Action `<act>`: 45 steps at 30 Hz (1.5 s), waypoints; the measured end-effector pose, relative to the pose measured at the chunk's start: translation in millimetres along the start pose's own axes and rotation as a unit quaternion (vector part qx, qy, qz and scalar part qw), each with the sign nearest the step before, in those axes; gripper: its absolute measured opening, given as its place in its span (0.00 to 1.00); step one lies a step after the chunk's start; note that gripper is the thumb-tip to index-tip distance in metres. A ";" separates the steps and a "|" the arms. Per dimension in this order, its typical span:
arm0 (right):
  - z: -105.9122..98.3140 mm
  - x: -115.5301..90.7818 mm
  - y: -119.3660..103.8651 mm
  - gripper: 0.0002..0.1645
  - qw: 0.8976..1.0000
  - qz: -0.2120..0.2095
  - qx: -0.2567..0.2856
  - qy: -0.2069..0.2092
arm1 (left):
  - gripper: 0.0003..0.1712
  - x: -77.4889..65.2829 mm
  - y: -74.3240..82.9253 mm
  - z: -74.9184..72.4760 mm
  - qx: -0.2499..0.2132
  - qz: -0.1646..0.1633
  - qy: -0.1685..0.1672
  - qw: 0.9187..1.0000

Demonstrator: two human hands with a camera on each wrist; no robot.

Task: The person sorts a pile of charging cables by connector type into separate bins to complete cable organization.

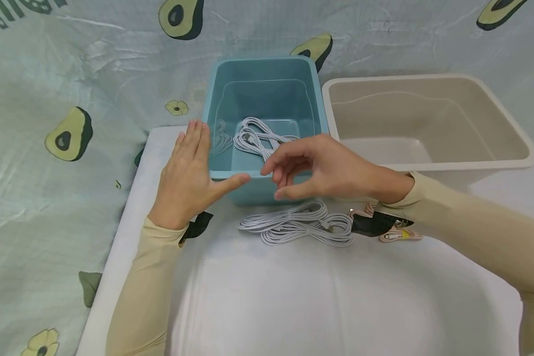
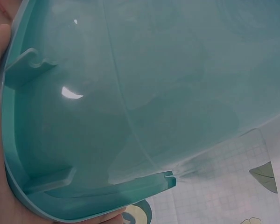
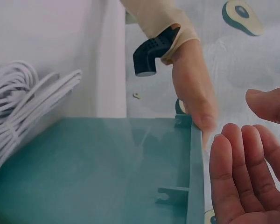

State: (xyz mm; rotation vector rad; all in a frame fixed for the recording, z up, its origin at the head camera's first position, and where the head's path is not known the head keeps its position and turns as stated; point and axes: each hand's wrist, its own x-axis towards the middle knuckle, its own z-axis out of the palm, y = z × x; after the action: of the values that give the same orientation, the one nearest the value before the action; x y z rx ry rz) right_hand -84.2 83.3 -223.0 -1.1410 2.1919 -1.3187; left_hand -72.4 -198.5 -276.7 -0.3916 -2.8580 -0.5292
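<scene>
My left hand [image 1: 184,173] rests against the front left corner of a teal plastic bin [image 1: 249,193], fingers straight along its side and thumb along the front rim. In the left wrist view the bin's wall [image 2: 130,93] and rim fill most of the picture. Above the front rim, my right hand [image 1: 320,165] hovers with loosely bent fingers and nothing in its grasp. A bundled white cable [image 1: 253,138] lies inside the bin, partly hidden by the right hand. In the right wrist view the right hand's fingers [image 3: 242,172] are apart from the rim.
Coiled white cables [image 1: 293,222] lie on the white table [image 1: 267,296] in front of the teal bin. Beside them is a small pinkish cable coil [image 1: 400,235], partly covered by the right wrist. A beige bin [image 1: 449,165] stands to the right of the teal one.
</scene>
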 end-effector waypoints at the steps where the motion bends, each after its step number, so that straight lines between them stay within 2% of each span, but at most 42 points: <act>1: 1.0 -1.7 1.3 0.21 1.000 0.000 0.001 0.001 | 0.70 -0.2 0.0 0.0 0.000 0.000 0.000 1.000; 7: 9.1 -14.2 7.7 0.22 0.999 -0.029 0.011 0.005 | 0.70 -0.6 0.2 0.2 0.003 0.000 0.001 1.000; 12: 20.0 -26.0 12.6 0.21 0.999 -0.052 0.003 -0.007 | 0.71 -0.4 1.2 0.0 0.004 -0.003 -0.001 1.000; 19: 36.2 -34.5 31.3 0.20 0.998 -0.061 -0.012 -0.005 | 0.70 0.1 1.9 -0.9 0.002 -0.007 -0.004 1.000; 25: 45.9 -38.8 48.5 0.18 0.996 -0.074 -0.045 0.008 | 0.70 -0.5 1.0 -0.3 0.002 -0.002 0.000 1.000; 35: 56.7 -47.7 75.4 0.19 0.991 -0.085 -0.100 0.039 | 0.72 -0.8 -0.2 0.8 0.001 0.001 0.005 1.000; 45: 63.3 -58.9 100.7 0.21 0.984 -0.075 -0.146 0.065 | 0.73 -0.2 -0.3 2.1 0.003 0.003 0.008 1.000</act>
State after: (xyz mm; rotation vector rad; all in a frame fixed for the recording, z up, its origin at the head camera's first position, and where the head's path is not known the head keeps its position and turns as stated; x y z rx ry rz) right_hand -54.0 117.3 -347.7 -1.3863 2.5005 -1.1841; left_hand -72.7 -198.0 -278.7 -0.3921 -2.8420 -0.5215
